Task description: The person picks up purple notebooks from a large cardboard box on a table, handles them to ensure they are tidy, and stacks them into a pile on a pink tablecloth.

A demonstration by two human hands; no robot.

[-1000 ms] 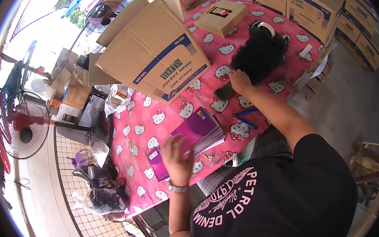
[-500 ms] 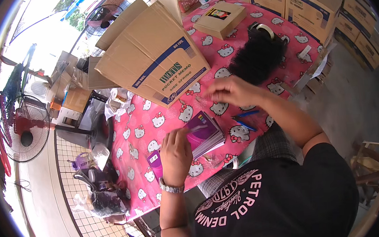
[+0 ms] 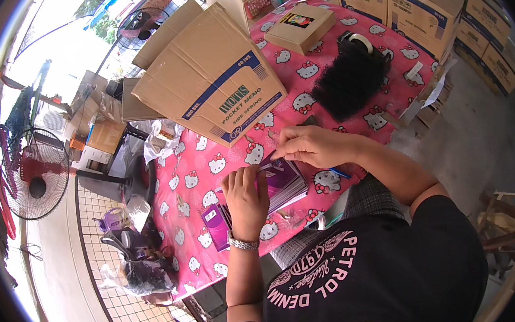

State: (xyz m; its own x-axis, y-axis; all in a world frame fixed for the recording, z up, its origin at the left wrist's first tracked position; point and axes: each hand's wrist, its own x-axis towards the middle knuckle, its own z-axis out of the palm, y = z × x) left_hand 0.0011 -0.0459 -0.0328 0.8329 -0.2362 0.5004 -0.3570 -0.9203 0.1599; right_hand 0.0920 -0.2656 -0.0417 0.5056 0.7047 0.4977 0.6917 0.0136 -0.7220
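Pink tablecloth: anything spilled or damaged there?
No spill stands out. The pink tablecloth looks soiled, though: greyish smudges darken the printed cat face just right of the purple notebooks, unlike the cleaner white ones elsewhere.

This looks like a packing workshop: stacked cartons (image 3: 418,12) at two o'clock, an open box (image 3: 211,74) at eleven, notebooks (image 3: 288,183) on the bench (image 3: 183,251).

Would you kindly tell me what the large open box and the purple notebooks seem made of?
Large open box: matte brown cardboard, by its folded flaps. Purple notebooks: probably paper with glossy card covers, given layered pale edges and sheen.
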